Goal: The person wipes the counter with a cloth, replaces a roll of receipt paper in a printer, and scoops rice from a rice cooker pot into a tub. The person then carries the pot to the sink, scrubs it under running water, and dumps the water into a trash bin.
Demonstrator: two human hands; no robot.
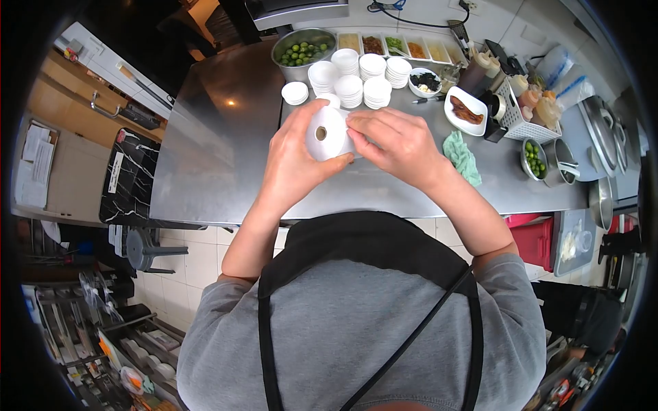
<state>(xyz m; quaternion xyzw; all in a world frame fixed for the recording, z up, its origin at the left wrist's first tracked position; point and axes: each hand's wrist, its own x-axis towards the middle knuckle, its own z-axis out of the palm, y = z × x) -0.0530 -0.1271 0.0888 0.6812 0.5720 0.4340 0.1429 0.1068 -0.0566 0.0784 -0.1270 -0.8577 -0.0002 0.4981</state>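
A white roll (332, 146) with a brown hollow core is held over the near part of the metal counter (226, 137). My left hand (296, 147) is wrapped round its left side, thumb along the lower edge. The fingertips of my right hand (394, 140) pinch at the roll's right edge; exactly what lies between them is hidden. Just beyond the roll stand several stacks of small white cups (348, 89), and a lone short stack (295, 92) sits to their left.
At the back are a metal pot of green limes (301, 52) and a row of ingredient trays (393, 46). To the right lie a white dish of brown food (466, 111), a green cloth (461, 157), a white basket of bottles (528, 113) and a bowl of limes (534, 160).
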